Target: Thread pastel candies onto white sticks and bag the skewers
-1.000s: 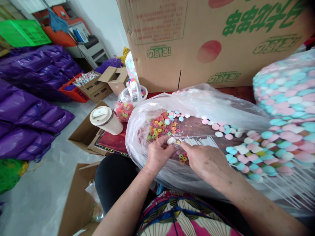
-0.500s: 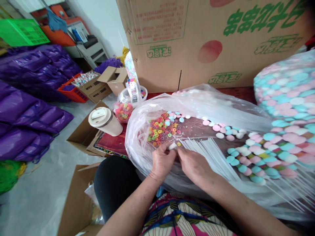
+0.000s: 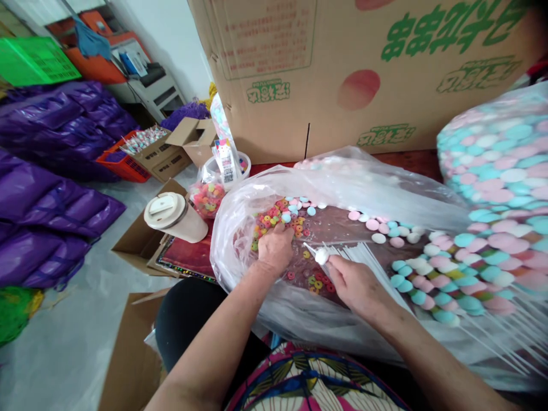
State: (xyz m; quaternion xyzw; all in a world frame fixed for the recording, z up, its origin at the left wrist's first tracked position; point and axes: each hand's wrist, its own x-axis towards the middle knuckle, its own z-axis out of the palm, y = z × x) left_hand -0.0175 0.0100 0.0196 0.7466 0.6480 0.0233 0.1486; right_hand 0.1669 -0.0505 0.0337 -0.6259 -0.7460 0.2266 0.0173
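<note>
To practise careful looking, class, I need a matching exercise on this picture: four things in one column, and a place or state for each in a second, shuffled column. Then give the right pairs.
Column 1
1. left hand
2. right hand
3. cup
4. crate

Column 2
A. green, far back on the left
B. resting on the coloured rings
C. holding a stick with a white disc on it
D. lidded, tilted, just left of the clear bag

Pairs: 1-B; 2-C; 3-D; 4-A
</note>
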